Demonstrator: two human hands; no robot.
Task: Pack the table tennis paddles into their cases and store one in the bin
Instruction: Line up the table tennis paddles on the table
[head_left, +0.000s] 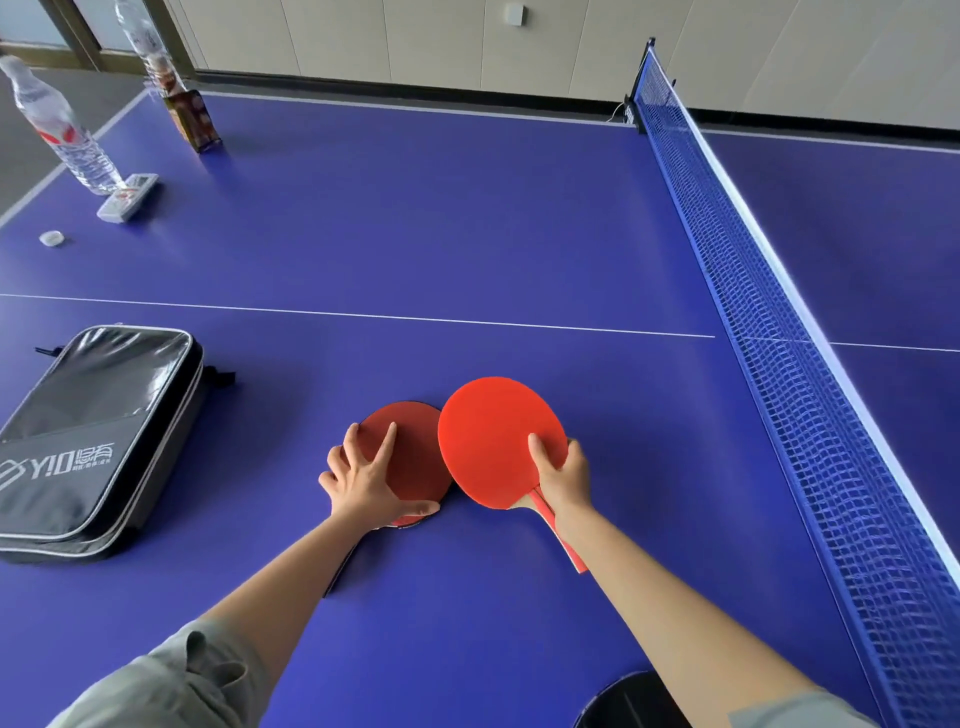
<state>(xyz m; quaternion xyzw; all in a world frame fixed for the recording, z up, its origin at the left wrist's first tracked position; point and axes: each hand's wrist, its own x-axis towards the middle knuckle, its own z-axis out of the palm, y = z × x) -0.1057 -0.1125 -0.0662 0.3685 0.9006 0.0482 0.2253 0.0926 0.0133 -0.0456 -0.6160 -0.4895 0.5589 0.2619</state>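
Right hand (563, 475) clamped on bright red paddle (493, 441) neck — left hand (363, 480) splayed flat on darker paddle (410, 447).

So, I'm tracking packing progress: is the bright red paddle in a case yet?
Out. The bright red paddle is bare, held by the right hand.

2 water bottles (62, 130), remote (127, 197), net (779, 291) on blue tbl (415, 208).
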